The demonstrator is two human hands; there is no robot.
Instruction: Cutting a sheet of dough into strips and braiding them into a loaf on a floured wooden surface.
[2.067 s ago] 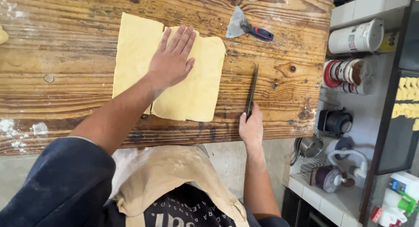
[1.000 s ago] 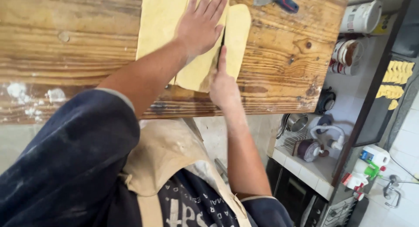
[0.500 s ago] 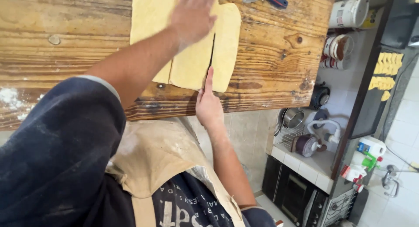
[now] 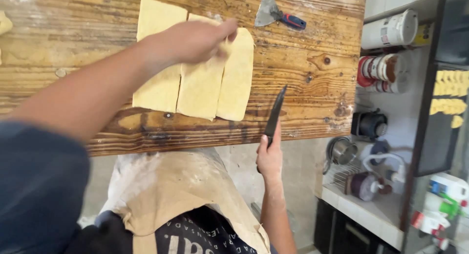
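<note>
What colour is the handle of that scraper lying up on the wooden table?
The scraper has a blue handle with a red band, clearest in the head view.
</note>
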